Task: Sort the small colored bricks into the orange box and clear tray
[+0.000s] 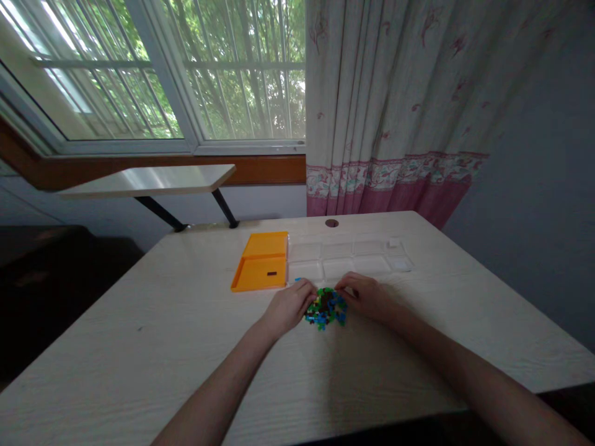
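A small heap of blue, green and brown plastic pieces [326, 306] lies on the table between my two hands; they look like toy building bricks. At its left edge rests my left hand [292, 305], fingers curled and pressed together against the pieces. My right hand [362, 293] touches the upper right side of the heap, thumb and forefinger drawn into a pinch. Whatever either hand grips is too small or hidden to make out. Just beyond is an open orange case [263, 244] with one dark brick [272, 273] in its lower half.
A clear plastic tray [337, 259] with several compartments stands right of the orange case. The pale wooden table [186, 347] has a round cable hole [331, 223] near its back edge. A raised shelf [153, 179] stands at the back left. Behind hang curtains [390, 124] beside a barred window.
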`<state>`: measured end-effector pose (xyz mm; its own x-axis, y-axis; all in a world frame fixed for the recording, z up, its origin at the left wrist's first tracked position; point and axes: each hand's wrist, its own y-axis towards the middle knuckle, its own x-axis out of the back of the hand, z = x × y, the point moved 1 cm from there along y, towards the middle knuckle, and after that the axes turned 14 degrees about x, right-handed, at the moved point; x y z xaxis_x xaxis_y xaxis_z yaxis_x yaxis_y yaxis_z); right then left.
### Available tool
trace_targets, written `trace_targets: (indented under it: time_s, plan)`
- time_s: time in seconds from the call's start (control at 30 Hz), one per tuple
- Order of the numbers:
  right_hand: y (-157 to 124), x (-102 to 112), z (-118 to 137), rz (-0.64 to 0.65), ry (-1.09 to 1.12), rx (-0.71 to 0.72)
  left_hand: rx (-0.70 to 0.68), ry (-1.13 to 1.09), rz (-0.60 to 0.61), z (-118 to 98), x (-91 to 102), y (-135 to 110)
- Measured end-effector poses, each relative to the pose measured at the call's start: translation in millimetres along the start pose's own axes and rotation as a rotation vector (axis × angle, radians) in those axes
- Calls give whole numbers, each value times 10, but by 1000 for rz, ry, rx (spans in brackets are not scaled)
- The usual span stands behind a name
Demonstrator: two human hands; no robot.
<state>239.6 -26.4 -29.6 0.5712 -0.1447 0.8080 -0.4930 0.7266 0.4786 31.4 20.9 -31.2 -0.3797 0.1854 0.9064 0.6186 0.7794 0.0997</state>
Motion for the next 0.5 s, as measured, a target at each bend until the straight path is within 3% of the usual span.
trace_targets:
  time_s: [0.17,0.5]
  plan:
    - [14,-66,147,78,-9,26,3,4,5,-50,-13,-8]
    - [13,-226,232,50,-34,25,-45,-28,25,-171,-16,-27]
